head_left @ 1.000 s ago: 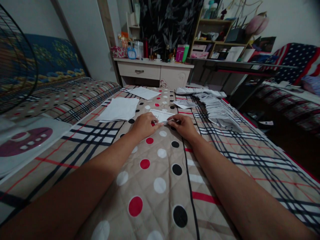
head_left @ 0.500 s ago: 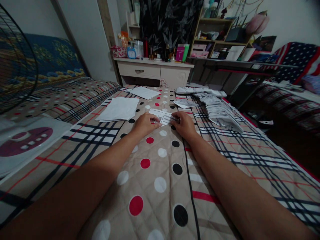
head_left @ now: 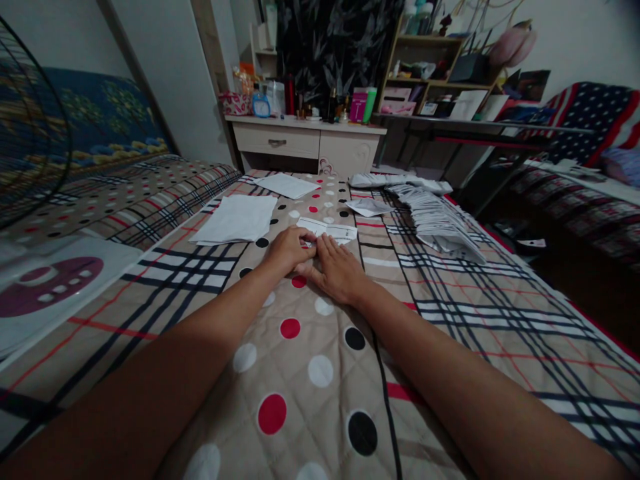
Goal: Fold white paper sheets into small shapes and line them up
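A small folded sheet of paper [head_left: 343, 233] with dark printed lines lies on the bedspread in front of me. My left hand [head_left: 290, 250] grips its left end, fingers curled over the near edge. Stretched out flat, the fingers of my right hand [head_left: 337, 267] press on the middle of the sheet, with the thumb reaching toward my left hand. Part of the paper is hidden under both hands. Beyond it to the right lies a single folded paper [head_left: 370, 207].
White sheets lie in a near stack [head_left: 235, 219] and a far stack [head_left: 287, 185] at left. A long row of folded papers [head_left: 440, 223] runs along the right. A plastic bag [head_left: 60, 280] rests at far left, below a fan [head_left: 30, 127]. A dresser [head_left: 280, 140] stands beyond the bed.
My right hand has moved left from the paper's right end to its middle, and its fingers have flattened. The near part of the paper appears folded over. My left hand stays at the left end.
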Demonstrator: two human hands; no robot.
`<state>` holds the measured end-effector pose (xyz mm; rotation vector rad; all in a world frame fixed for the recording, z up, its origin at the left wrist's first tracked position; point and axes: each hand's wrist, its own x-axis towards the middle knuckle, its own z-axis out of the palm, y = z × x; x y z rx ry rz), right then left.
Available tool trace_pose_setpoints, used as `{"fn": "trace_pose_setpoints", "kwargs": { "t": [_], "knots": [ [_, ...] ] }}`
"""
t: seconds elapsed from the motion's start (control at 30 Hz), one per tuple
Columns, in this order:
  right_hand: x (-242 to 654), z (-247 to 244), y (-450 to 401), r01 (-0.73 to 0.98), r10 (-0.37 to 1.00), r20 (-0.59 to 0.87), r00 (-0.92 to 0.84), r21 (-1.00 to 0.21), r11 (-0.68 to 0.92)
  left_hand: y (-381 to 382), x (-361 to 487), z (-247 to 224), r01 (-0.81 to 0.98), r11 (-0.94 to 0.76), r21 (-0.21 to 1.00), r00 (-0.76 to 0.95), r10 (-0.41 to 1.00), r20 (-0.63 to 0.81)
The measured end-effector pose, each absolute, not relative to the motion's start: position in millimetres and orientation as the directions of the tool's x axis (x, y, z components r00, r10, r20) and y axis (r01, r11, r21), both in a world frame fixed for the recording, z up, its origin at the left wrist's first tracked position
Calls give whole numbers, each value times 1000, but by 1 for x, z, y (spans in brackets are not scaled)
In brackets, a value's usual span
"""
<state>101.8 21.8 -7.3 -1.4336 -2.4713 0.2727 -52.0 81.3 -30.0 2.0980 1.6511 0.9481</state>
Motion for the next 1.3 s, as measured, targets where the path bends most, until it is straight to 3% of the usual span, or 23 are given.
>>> {"fn": "trace_pose_setpoints", "kwargs": {
  "t": [0.2, 0.33, 0.47, 0.63, 0.8, 1.03, 1.17, 1.3],
  "knots": [
    [125, -7, 41, 944, 949, 78, -307, -104, 314, 78, -53, -31, 697, -312, 646, 114, 937, 330],
    [125, -7, 35, 912, 910, 112, -399, -59, 406, 79, -54, -31, 698, -316, 643, 127, 938, 323],
    [125, -6, 34, 802, 808, 88, -583, -100, 589, 79, -55, -31, 708, -340, 619, 147, 928, 342],
    [129, -7, 45, 864, 868, 109, -485, -94, 495, 77, -54, -28, 716, -312, 625, 129, 938, 321],
    [132, -7, 45, 778, 788, 123, -603, -128, 616, 77, -55, -28, 695, -337, 635, 151, 932, 330],
    [128, -9, 55, 905, 883, 249, -398, -51, 422, 78, -56, -27, 707, -314, 633, 115, 935, 336],
    [126, -11, 55, 828, 805, 303, -510, -79, 555, 81, -55, -27, 785, -308, 537, 74, 908, 413],
    [127, -10, 54, 766, 762, 331, -556, -153, 625, 83, -57, -29, 844, -346, 409, 164, 894, 418]
  ]
}}
